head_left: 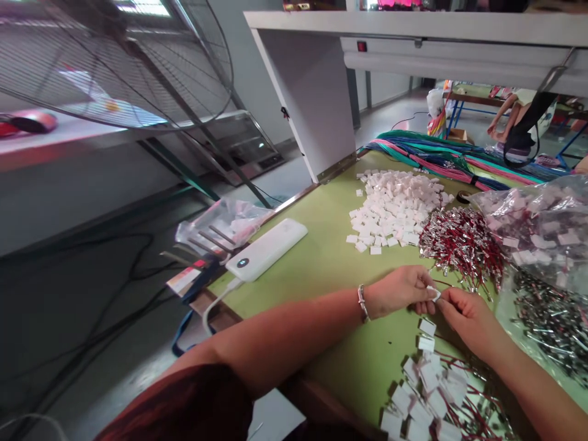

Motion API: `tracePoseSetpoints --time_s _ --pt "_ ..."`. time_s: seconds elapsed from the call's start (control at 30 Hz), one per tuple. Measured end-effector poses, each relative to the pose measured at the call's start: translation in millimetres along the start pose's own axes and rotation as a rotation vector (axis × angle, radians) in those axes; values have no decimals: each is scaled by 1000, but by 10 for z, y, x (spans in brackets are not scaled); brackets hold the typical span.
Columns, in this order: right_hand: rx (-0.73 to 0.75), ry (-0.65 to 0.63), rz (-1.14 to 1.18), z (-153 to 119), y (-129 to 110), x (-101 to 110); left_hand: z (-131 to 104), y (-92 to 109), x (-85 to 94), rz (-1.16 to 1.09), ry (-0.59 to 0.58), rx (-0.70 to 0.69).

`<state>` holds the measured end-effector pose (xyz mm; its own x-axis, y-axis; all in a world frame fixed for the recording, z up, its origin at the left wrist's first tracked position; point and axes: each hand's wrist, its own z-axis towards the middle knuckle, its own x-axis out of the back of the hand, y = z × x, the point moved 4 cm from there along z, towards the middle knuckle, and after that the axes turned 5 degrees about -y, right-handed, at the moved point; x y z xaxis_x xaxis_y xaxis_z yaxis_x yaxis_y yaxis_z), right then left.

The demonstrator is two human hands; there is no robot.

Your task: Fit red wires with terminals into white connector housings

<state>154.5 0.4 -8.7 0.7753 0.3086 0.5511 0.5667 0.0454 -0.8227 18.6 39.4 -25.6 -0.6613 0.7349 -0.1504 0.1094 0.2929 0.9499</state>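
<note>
Left arm [294,327] stretched over the green table [324,257], left hand [407,290] pinching a white plug [433,294]; right hand [471,318], fingers bunched against it, can't tell if gripping. Fan [117,46] nearby.

The head camera looks forward and down across the table [321,260].

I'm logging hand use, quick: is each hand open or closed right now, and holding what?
Left hand: closed, holding a small white piece.
Right hand: closed, at the edge of the same piece; what it grips cannot be told.
</note>
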Motion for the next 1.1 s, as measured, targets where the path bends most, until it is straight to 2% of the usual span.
tracePoseSetpoints --time_s 0.07,0.13,0.17,0.23,0.27,0.33,0.4,0.47,0.6,0.7,0.9,1.0,1.1 --pt "-5 0 3 -10 14 -23 -54 117 56 213 -12 3" --pt "-7 -38 -9 -30 16 -53 -146 311 204 563 58 -25" --pt "-3 -83 -23 -43 12 -70 -203 418 322 740 161 -20" --pt "29 -182 -85 -64 -5 -84 -332 619 586 1081 458 43" --pt "60 -196 -136 -65 -13 -65 -375 675 679 1211 515 94" --pt "128 -94 -282 -34 -18 36 -412 701 796 1364 526 197" --pt "151 95 -457 30 5 150 -398 643 818 1421 464 269" --pt "120 200 -634 106 46 181 -358 564 778 1438 413 287" --pt "77 176 -922 192 74 41 -272 454 680 1399 358 210" --pt "81 167 -977 148 51 -10 -223 408 657 1321 316 144" --pt "70 154 -642 21 83 113 -130 355 586 1166 318 -31" --pt "39 142 -464 6 132 145 -89 320 548 870 335 -96" --pt "57 134 -303 2 156 143 -60 262 510 485 285 -103"
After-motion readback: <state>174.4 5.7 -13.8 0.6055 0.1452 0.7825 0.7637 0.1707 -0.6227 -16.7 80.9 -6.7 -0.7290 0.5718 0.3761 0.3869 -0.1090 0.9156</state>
